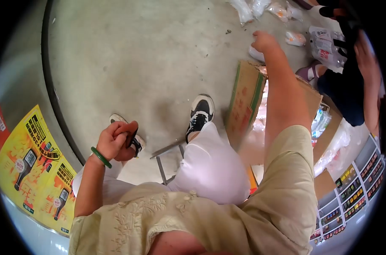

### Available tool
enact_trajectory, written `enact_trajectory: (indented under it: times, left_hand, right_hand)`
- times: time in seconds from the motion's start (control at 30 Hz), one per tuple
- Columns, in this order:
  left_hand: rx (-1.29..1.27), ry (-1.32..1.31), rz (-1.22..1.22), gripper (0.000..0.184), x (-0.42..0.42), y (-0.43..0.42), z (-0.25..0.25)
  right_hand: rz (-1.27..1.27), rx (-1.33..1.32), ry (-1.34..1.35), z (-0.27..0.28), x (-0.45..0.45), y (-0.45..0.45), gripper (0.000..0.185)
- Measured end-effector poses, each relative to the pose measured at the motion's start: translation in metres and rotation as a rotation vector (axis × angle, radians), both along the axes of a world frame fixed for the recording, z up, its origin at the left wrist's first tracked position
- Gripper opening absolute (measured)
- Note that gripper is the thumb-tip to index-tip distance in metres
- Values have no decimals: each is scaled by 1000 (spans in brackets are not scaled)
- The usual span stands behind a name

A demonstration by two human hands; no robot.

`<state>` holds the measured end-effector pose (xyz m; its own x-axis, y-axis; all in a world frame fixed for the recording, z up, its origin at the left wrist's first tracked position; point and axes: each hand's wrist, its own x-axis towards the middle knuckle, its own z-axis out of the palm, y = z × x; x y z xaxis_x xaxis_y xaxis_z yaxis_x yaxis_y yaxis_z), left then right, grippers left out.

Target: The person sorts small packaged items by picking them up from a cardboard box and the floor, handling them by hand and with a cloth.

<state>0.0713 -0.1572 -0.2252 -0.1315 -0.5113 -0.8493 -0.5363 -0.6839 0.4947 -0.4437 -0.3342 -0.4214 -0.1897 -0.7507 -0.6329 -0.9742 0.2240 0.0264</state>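
My left hand is closed around a small reddish-brown object with a dark part below it. What the object is I cannot make out. A green bangle circles that wrist. My right arm stretches forward over a cardboard box. Beyond the box's corner, my right hand is bent with its fingers slightly apart. Just under it is a clear plastic-wrapped package; whether they touch is unclear. More wrapped packs lie in the open box, partly hidden by my arm.
Wrapped packages lie on the concrete floor ahead, near shrink-wrapped bottles. Another person's arm and dark-clothed leg are at right. A metal stool frame stands between my legs. A yellow poster is at left, shelves at right.
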Motion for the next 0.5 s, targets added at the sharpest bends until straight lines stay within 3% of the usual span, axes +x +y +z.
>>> enact_trajectory:
  times: [0.07,0.13,0.27,0.33,0.37,0.5]
  left_hand:
    - [-31,-24,-46,20,0,1,-2]
    - [-22,-5,-16,21,2,1,-5]
    - [-48,-13,-56,21,3,2,-7]
    - [-66,-5,-85,21,6,1,-6]
    - [-46,-6,-90,21,6,0,-5]
    - [-59,40,-185,22,15,-3,-6]
  right_hand:
    - [8,-33,-72,-8,2,2,38]
    - [-22,218,36,8,14,-5,32]
    - [-31,194,73,2,2,3,26]
    - [111,-84,85,9,-5,9,21]
    - [105,-92,95,15,-11,10,21]
    - [-95,-262,-127,118,11,4,19]
